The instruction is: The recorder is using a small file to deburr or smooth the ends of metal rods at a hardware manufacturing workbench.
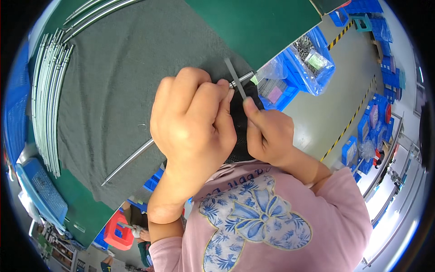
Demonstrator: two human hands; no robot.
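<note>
My left hand (192, 118) is closed around a slim, shiny metal rod (129, 162). The rod's thinner end slants down to the left, over the dark grey cloth (108, 90). Its other end pokes out past my left thumb and forefinger. In my right hand (269, 131), a flat grey file (235, 78) is pinched between thumb and fingers. The file crosses the rod close to that protruding end and appears to touch it. My left fingers hide the rod's middle.
Many similar metal rods (50, 104) lie bunched on the cloth's left side. Blue bins (324, 75) holding small metal parts stand beyond the green table's (263, 27) right edge. A blue basket (43, 190) and a red stool (118, 232) are at lower left, near another person's hand (144, 235).
</note>
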